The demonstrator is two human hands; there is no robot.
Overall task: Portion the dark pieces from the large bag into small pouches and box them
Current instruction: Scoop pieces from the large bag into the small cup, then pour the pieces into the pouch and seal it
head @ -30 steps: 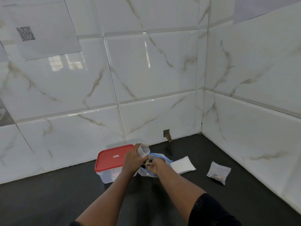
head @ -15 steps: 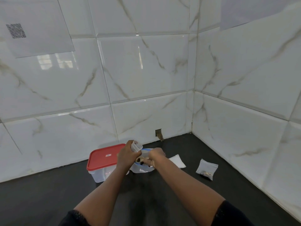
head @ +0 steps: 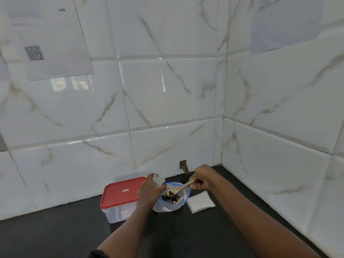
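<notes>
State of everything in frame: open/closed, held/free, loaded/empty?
box: red lid on.
large bag: open, upright, dark pieces inside.
spoon: in right hand, loaded, over the bag.
small pouch: gripped by left hand, contents unclear.
white stack: flat on counter, free.

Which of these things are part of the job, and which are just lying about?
In use: bag, spoon with dark pieces, pouch, box, white stack (probably spare pouches).
Just there: QR sheet and printed sheet on the wall, hole in the tile.
</notes>
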